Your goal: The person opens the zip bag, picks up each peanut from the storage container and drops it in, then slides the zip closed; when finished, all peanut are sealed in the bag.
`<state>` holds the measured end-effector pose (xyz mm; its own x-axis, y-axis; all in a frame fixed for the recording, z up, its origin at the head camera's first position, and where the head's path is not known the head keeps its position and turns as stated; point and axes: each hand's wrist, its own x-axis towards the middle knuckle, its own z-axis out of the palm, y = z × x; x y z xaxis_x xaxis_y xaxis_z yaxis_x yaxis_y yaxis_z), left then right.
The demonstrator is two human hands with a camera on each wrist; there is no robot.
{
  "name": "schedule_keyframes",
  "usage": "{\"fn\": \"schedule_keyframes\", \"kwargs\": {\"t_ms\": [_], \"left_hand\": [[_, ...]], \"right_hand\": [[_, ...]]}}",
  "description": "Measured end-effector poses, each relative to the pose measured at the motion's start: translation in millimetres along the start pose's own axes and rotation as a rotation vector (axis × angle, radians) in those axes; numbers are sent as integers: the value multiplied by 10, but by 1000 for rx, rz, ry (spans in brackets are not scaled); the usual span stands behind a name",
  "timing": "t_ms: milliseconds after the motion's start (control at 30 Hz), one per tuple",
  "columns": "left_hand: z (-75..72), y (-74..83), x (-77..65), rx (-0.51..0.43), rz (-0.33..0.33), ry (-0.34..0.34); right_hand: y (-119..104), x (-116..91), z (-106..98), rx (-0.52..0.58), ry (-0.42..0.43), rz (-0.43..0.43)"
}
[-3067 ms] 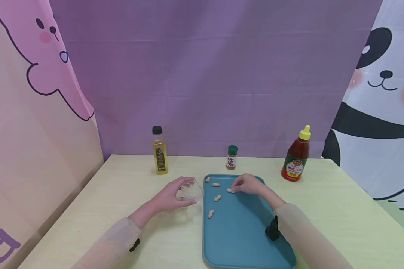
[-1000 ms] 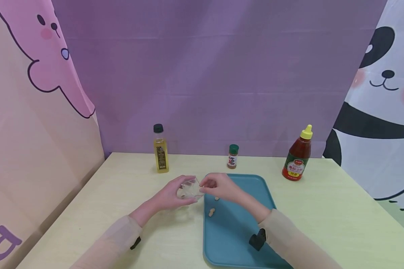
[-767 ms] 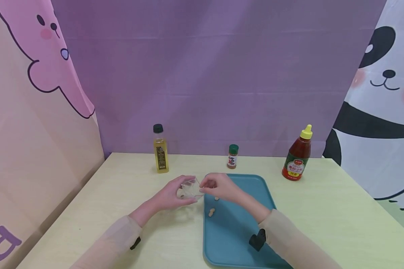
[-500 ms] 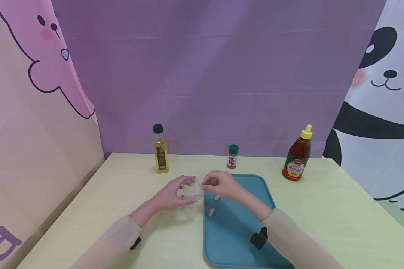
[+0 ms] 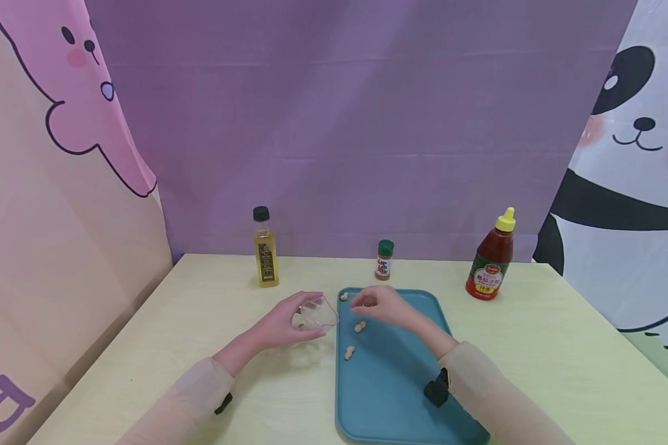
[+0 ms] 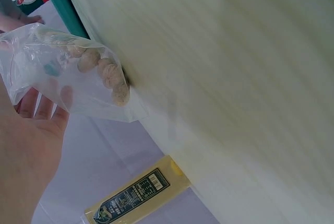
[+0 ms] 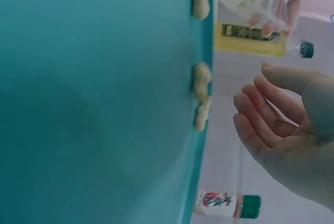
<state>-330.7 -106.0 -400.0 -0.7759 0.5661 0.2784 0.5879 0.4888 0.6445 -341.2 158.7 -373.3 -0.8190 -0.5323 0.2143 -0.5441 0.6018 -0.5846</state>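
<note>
Over the left side of a blue tray [image 5: 378,395], the right hand [image 5: 386,307] hovers, its fingers [image 7: 250,106] loosely bent and parted from the thumb, gripping nothing. Three peanuts [image 5: 360,326] lie in the tray along its left side: one in the far corner, just left of the fingertips; one just below them, nearer the person; and the third nearer still. None of the three touches the fingers.

Just beyond the tray's left edge, the left hand [image 5: 286,318] holds a clear bag [image 5: 316,314], thumb on the near side and fingers on the far side. The bag's mouth, edged by a thin red line, faces the right hand; whether it touches the tray rim cannot be told. More peanuts [image 6: 107,72] are bunched inside, beyond the left fingertips.

Farther back on the tabletop [image 5: 562,321] stand an oil bottle [image 5: 265,256], a small green-capped jar [image 5: 384,262] and a yellow-capped red sauce bottle [image 5: 487,269].
</note>
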Motion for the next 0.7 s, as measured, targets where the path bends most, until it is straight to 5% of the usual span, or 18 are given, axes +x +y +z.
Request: {"fn": "schedule_keyframes", "kwargs": {"t_ms": [433, 700], "left_hand": [[11, -9, -4, -1, 7, -3], [9, -7, 6, -1, 6, 0]], "right_hand": [[189, -24, 4, -113, -179, 44], [212, -33, 20, -87, -206, 49]]}}
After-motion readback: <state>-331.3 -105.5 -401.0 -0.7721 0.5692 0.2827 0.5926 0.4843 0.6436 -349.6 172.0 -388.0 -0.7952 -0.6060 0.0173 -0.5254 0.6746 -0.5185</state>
